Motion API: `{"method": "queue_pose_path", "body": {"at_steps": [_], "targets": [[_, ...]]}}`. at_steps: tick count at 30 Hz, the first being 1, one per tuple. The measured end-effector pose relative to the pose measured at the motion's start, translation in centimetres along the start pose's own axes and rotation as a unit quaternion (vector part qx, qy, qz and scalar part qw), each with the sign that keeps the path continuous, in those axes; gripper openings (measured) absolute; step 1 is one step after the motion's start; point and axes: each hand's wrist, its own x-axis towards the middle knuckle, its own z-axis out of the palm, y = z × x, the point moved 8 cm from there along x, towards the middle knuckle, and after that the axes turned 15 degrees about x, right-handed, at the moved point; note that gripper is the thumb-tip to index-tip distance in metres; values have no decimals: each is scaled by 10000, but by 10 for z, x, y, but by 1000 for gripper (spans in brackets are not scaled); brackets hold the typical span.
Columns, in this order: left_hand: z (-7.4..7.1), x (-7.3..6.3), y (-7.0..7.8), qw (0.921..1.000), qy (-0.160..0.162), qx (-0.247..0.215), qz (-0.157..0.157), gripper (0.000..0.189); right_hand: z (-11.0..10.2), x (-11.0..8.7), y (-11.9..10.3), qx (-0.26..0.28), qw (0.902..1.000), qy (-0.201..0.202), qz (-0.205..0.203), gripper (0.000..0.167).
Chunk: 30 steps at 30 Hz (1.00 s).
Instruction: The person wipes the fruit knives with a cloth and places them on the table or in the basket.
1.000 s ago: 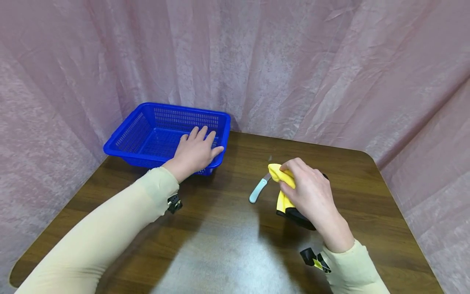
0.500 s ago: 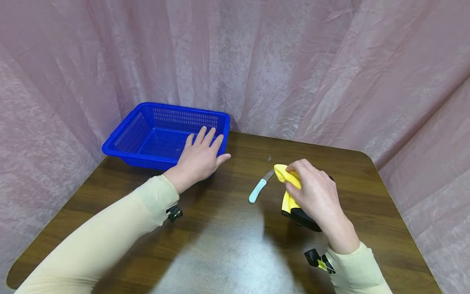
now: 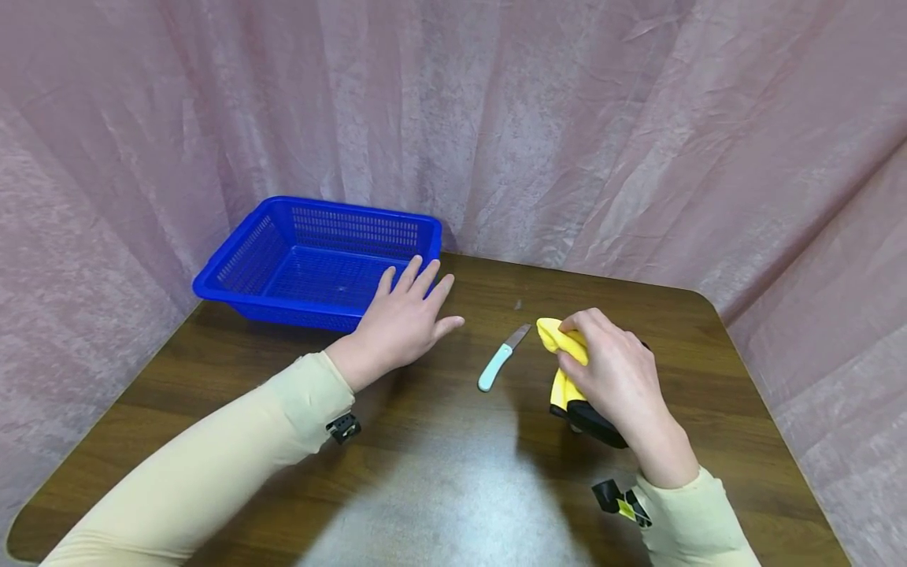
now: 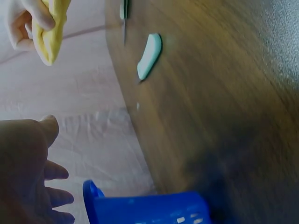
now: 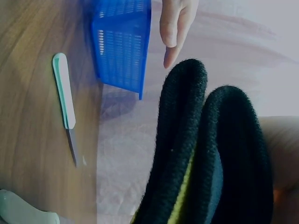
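Left grip (image 3: 400, 324) farther right, straight-fingered; right grip (image 3: 616, 368) tight on yellow cloth (image 3: 563, 340)

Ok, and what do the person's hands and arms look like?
The left hand and right hand wear no gloves. The left sleeve and right sleeve are pale yellowish-green. The left cuff carries a black device, the right cuff another with a yellow patch.

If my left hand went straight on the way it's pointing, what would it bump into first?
Probably the pink curtain: your left hand appears higher than the rim of the blue basket in both wrist views. Depth is unclear, though, so it might brush that rim first.
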Motion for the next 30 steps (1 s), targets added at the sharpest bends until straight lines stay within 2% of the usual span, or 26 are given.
{"method": "queue_pose_path", "body": {"at_steps": [11, 21, 28, 30], "targets": [[-2, -7, 30, 9974, 569, 289, 335, 71, 2, 1, 7, -30, 10000, 9, 30, 31], [6, -9, 53, 9958, 651, 383, 516, 69, 6, 0, 14, -66, 9999, -6, 86, 30], [3, -9, 60, 9901, 1246, 502, 419, 65, 9, -1, 20, -63, 9997, -121, 194, 31], [4, -9, 63, 9893, 1291, 505, 447, 65, 9, -2, 21, -78, 9996, -122, 223, 31]]}}
